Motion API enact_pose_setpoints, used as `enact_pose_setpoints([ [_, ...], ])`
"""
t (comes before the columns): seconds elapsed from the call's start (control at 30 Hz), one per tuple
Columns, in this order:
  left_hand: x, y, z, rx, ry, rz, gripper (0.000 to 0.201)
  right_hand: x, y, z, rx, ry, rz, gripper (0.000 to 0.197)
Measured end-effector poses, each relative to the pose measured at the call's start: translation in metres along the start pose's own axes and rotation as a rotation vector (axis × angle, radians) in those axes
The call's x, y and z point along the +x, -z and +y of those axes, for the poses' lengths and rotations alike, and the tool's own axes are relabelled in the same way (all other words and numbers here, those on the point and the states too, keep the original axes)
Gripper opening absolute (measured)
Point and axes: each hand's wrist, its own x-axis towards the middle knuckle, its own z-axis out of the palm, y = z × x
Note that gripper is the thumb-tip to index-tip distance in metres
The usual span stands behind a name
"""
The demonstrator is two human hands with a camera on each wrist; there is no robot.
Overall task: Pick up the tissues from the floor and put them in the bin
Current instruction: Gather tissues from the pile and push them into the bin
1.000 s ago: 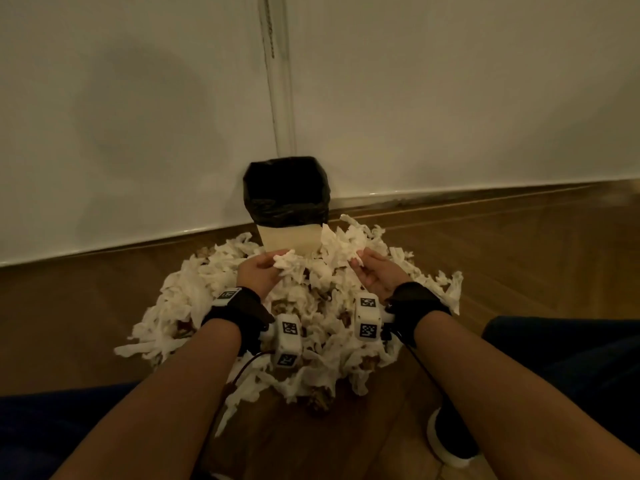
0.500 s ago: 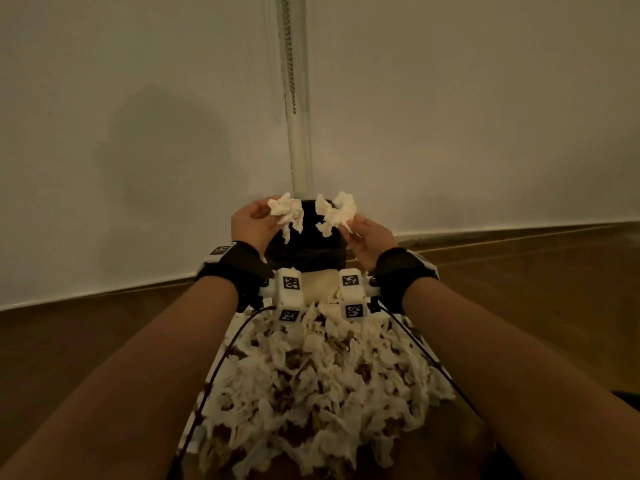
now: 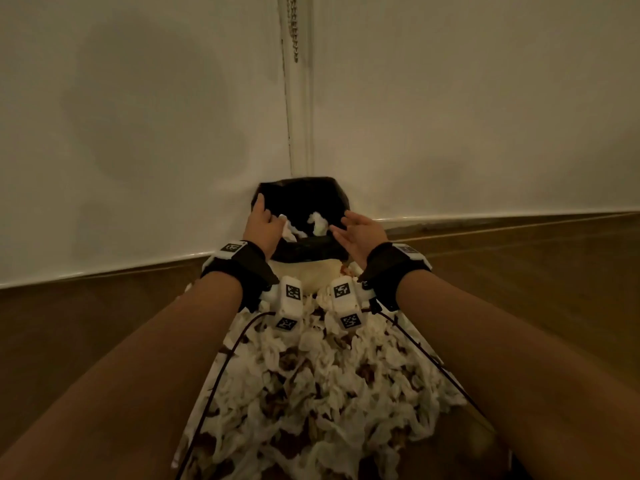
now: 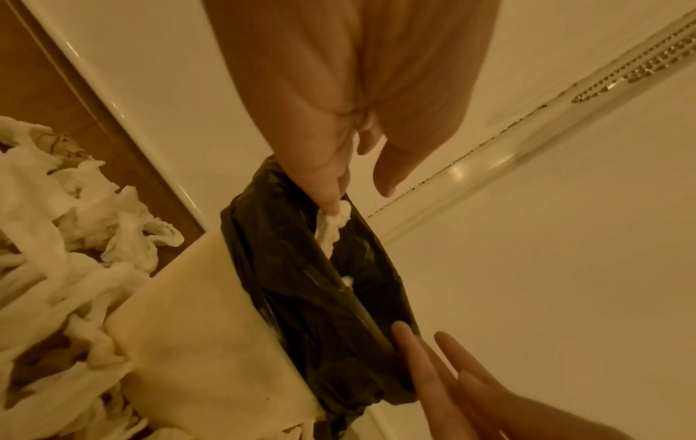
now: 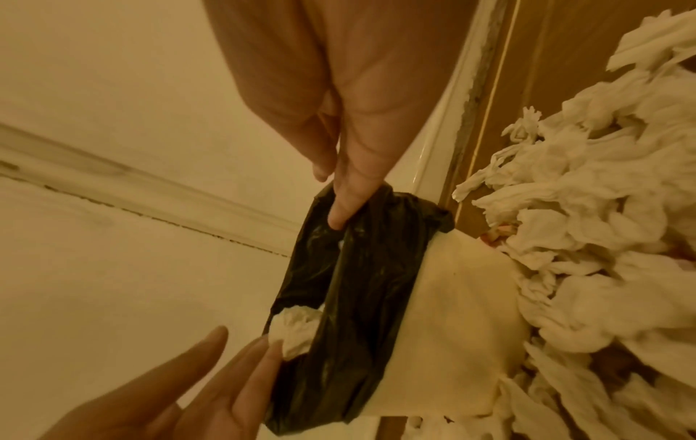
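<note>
A cream bin [image 3: 313,275] lined with a black bag [image 3: 304,183] stands against the wall. My left hand [image 3: 268,216] is at the bag's left rim with its fingers straight. A crumpled tissue [image 3: 286,230] touches its fingertips and hangs just inside the bag; the same tissue [image 4: 333,223] shows in the left wrist view. My right hand [image 3: 341,225] hovers at the right rim, fingers straight, holding nothing. Another tissue [image 3: 318,225] lies inside the bag between the hands. A large pile of tissues [image 3: 311,393] covers the floor in front of the bin.
White walls meet in a corner behind the bin, where a bead chain [image 3: 294,29] hangs along a trim strip. A white skirting [image 3: 485,216] runs along the wooden floor [image 3: 86,323]. Black cables [image 3: 221,375] trail from my wrists over the pile.
Both hands held tissue wads above the bin half a second ago. They have dropped to the bag's rim and opened. The right hand's wad now lies in the bag.
</note>
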Motion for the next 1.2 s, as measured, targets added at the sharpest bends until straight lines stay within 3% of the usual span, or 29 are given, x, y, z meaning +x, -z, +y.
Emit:
enact_pose_setpoints([
  [0.2, -0.013, 0.002, 0.014, -0.146, -0.105, 0.139, 0.047, -0.032, 0.025, -0.01, 0.038, 0.046, 0.121, 0.036],
  [0.33, -0.046, -0.003, 0.013, -0.186, -0.1, 0.095, 0.028, -0.058, 0.061, -0.001, 0.02, 0.038, 0.199, 0.032],
  [0.5, -0.099, -0.03, -0.029, 0.178, -0.028, -0.166, 0.024, -0.082, 0.117, 0.032, -0.227, -0.05, 0.304, 0.028],
  [0.7, -0.146, -0.051, -0.097, 0.886, -0.06, -0.522, 0.019, -0.107, 0.156, 0.076, -0.59, -0.153, 0.318, 0.025],
  [0.97, -0.179, -0.055, -0.143, 1.155, -0.089, -0.849, 0.023, -0.136, 0.178, 0.118, -1.294, -0.169, 0.137, 0.026],
  [1.03, -0.187, -0.052, -0.156, 1.225, -0.116, -0.974, 0.028, -0.141, 0.18, 0.129, -1.363, -0.155, 0.106, 0.026],
  [1.1, -0.194, -0.045, -0.171, 1.334, -0.171, -1.096, 0.046, -0.146, 0.18, 0.138, -1.375, -0.16, 0.104, 0.026],
  [1.2, -0.202, -0.032, -0.186, 1.454, -0.244, -1.162, 0.066, -0.153, 0.181, 0.149, -1.38, -0.136, 0.165, 0.026],
])
